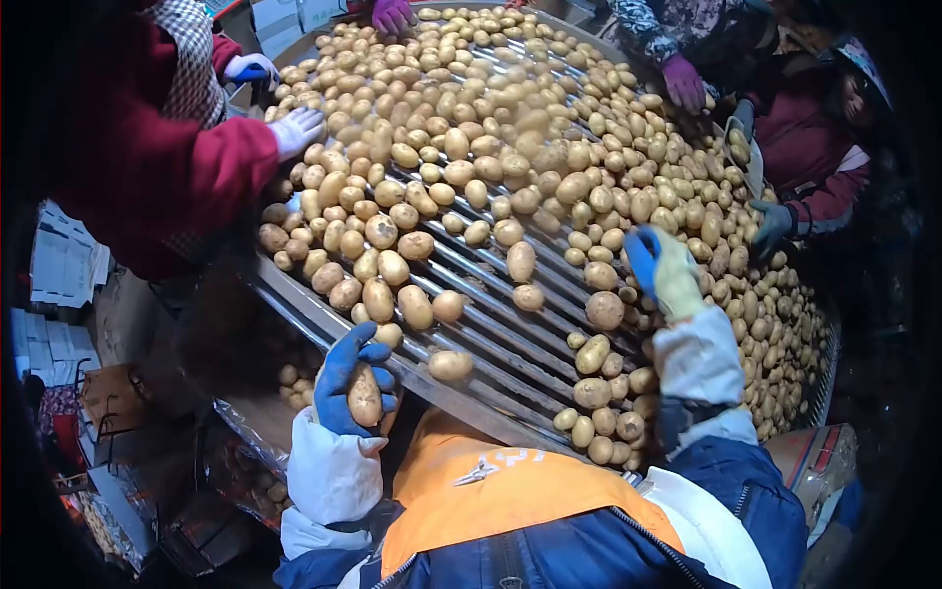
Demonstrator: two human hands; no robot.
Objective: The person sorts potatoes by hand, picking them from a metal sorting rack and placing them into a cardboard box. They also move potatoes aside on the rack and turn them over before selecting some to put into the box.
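Metal slats carry a broad spread of potatoes. The left hand (gloved in blue) curls around one held potato beside the near rim; the right hand is over the spread, its grip impossible to tell.

Left hand is curling its gloved fingers inward, left forearm is pointing forward, gloved right hand is reaching farther out, right arm is stretching ahead
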